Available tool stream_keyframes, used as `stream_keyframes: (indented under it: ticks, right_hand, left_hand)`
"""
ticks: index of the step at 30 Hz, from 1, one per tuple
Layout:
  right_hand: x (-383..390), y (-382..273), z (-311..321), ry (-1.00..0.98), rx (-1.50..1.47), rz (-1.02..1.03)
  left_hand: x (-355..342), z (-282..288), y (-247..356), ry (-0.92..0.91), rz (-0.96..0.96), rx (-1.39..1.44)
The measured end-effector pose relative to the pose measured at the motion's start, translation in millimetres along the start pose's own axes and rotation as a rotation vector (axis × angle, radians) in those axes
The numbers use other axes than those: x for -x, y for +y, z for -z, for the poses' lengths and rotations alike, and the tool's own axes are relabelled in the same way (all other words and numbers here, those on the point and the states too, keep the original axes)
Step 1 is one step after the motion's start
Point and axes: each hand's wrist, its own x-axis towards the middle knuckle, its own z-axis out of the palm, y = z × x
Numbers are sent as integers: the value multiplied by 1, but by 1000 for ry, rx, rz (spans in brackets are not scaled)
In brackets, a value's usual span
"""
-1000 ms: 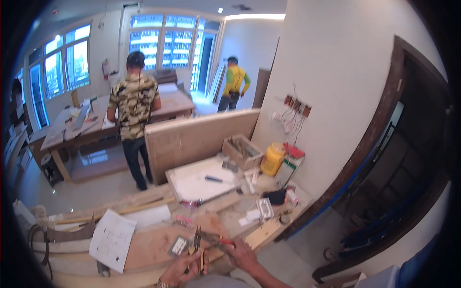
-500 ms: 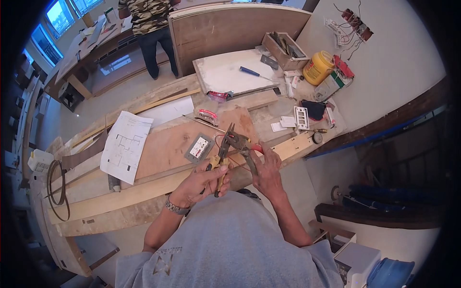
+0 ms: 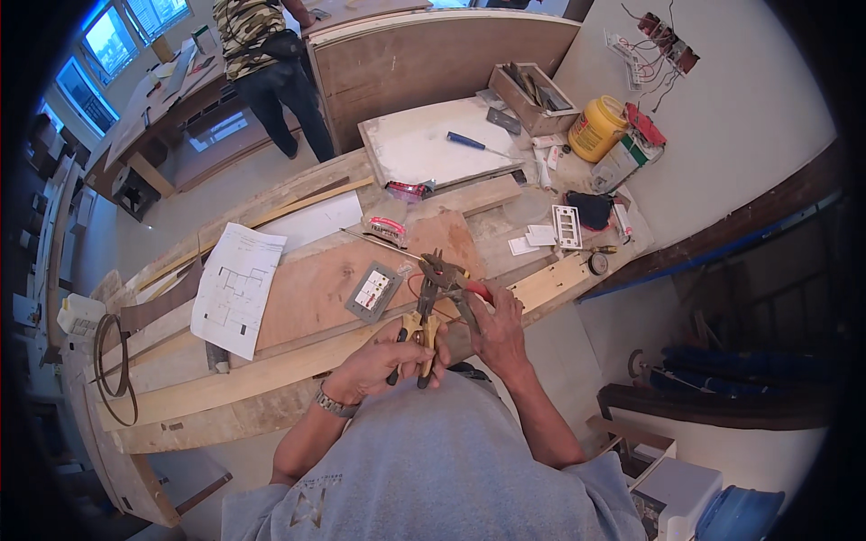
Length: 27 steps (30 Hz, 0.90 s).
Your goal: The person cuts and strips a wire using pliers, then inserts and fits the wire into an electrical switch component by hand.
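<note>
My left hand (image 3: 386, 359) is closed around yellow-and-black-handled pliers (image 3: 420, 326), their jaws pointing up and away from me. My right hand (image 3: 501, 335) grips red-handled pliers (image 3: 471, 287), whose head is tilted to the left. The jaws of the two tools meet or overlap in front of my chest; what lies between them is too small to make out. A thin red wire (image 3: 411, 287) curves beside the jaws. Just left of them, on the board, rests a grey-framed electrical wall plate (image 3: 373, 291) with a white middle.
The workbench holds a paper plan (image 3: 236, 288), a blue screwdriver (image 3: 466, 141), white plate frames (image 3: 566, 226), a yellow tub (image 3: 597, 128) and a wooden tool box (image 3: 534, 97). A coiled band (image 3: 115, 370) lies at the left end. Another person (image 3: 271, 68) stands beyond the bench.
The left hand and its pliers have come lower and slightly right, with the handles turned more upright. The right-hand pliers have moved slightly down. The other person has shifted left and leans over.
</note>
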Motion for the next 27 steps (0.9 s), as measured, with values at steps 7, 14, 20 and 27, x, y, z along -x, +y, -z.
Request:
stream_keyframes:
  ticks: [7, 14, 20, 27]
  right_hand:
    - [3, 6, -6, -25, 57, 0]
    - [-3, 2, -1, -66, 31, -13]
    - [14, -6, -19, -224, -94, -150]
    - [-15, 29, 16, -601, -620, -84]
  left_hand:
    - [-3, 9, 7, -9, 19, -56]
    - [-8, 4, 2, 58, 97, 201]
    - [-8, -2, -3, 133, 128, 182]
    - [-23, 31, -42, 461, -60, -674]
